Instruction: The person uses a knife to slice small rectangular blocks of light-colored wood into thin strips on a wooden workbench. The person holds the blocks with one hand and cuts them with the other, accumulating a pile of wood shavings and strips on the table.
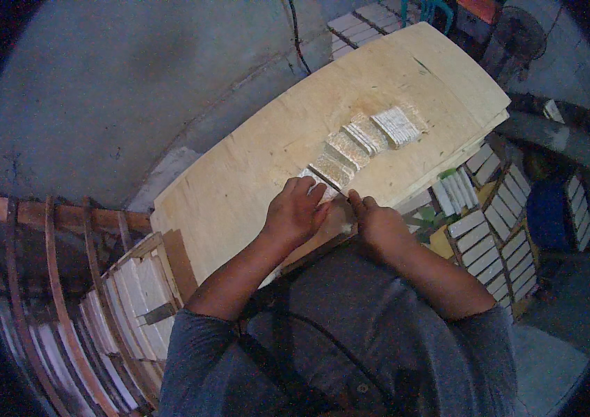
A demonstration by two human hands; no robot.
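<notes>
My right hand (pixel 382 226) is closed round the handle of a knife (pixel 325 180), whose thin dark blade slants up and left over the wooden board. Just left of the blade, my left hand (pixel 296 212) bends its fingers down onto a white block (pixel 316 185), holding it against the board and partly covering it. Beyond the blade, a row of cut white slices runs up to the right: a brownish, grainy group (pixel 342 157), a tilted group (pixel 364 137) and a neat stack of slices (pixel 396 127). Brownish crumbs lie around them.
The pale wooden board (pixel 239 187) reaches diagonally across in front of me, beside a grey wall (pixel 121 97). Trays of white pieces (pixel 479 243) stand low on the right, near a blue container (pixel 548 215). A wooden rack (pixel 51 257) with white slabs is on the left.
</notes>
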